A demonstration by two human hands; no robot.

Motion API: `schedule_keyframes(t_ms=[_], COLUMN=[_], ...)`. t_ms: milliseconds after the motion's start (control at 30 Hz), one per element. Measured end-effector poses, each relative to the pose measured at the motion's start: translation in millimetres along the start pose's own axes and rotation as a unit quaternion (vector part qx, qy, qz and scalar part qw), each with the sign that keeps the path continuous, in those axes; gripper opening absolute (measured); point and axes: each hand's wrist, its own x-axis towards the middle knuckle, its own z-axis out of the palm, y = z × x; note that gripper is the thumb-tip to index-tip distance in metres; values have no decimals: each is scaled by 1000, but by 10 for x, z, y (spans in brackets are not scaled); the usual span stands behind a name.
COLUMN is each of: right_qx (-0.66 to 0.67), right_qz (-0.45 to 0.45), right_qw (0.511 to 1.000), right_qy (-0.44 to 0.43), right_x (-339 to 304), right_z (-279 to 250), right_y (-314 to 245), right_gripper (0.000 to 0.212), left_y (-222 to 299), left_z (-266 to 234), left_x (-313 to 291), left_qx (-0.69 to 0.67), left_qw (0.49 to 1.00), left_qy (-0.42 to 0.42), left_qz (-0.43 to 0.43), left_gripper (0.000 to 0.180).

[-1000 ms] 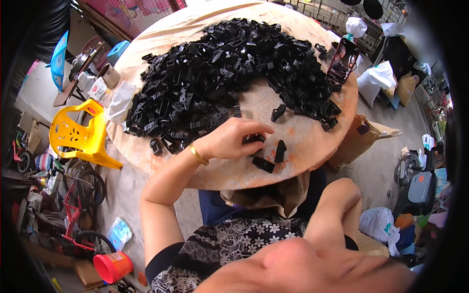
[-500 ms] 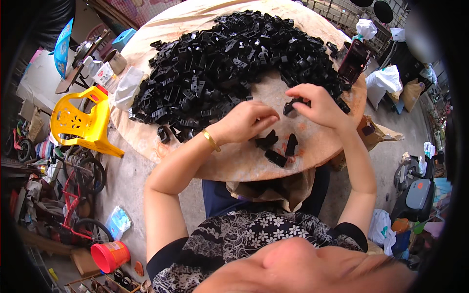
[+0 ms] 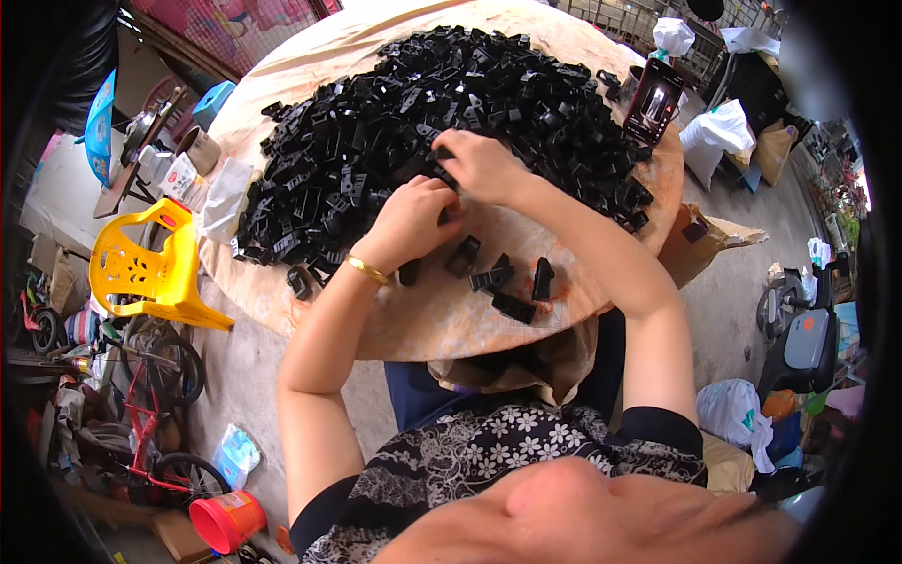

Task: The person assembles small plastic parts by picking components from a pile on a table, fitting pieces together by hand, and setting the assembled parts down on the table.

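a round bench [image 3: 399, 329] fills the middle, its pale, tan-orange top marked with reddish smudges near the front. a broad heap of small black parts [image 3: 423, 103] spreads in an arc over its far half, with a few loose black pieces [image 3: 491, 274] on the bare near side. the left hand [image 3: 412, 221] and the right hand [image 3: 484, 169] are close together at the heap's near edge, fingers curled narrow; i cannot tell whether they hold a part. a phone [image 3: 653, 103] stands tilted by the bench's right edge. on the grey floor [image 3: 249, 385] to the left are a yellow chair [image 3: 155, 263], a red bicycle [image 3: 141, 423] and a red bucket [image 3: 227, 520]; to the right, a white sack [image 3: 716, 136] and a grey-and-black scooter [image 3: 805, 348]. a blue umbrella [image 3: 100, 127] shows at far left.
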Motion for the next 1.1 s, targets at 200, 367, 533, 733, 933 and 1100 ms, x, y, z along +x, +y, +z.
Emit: schedule_keyframes(t_ms=[200, 367, 533, 733, 933, 1100], right_qx=[-100, -137, 62, 57, 72, 140], right_qz=[37, -15, 127, -83, -124, -84], right_qw=[989, 986, 990, 991, 984, 980], right_qy=[-100, -94, -15, 93, 109, 117], right_x=[-50, -176, -236, -359, -467, -473], right_z=[104, 91, -382, -347, -335, -448], right_y=[-72, 57, -112, -420, -485, -375], right_gripper=[26, 23, 29, 27, 26, 24], left_y=[-10, 62, 122, 183, 202, 207], left_z=[-35, -50, -40, 46, 68, 60], left_x=[-27, -19, 22, 50, 37, 42], left_qx=[36, 65, 67, -516, -654, -596], left_qw=[999, 998, 981, 817, 708, 759], left_qy=[-31, 0, 180, 171, 152, 175], left_qz=[-12, -22, -15, -194, -217, -196], left_gripper=[22, 20, 25, 30, 29, 33])
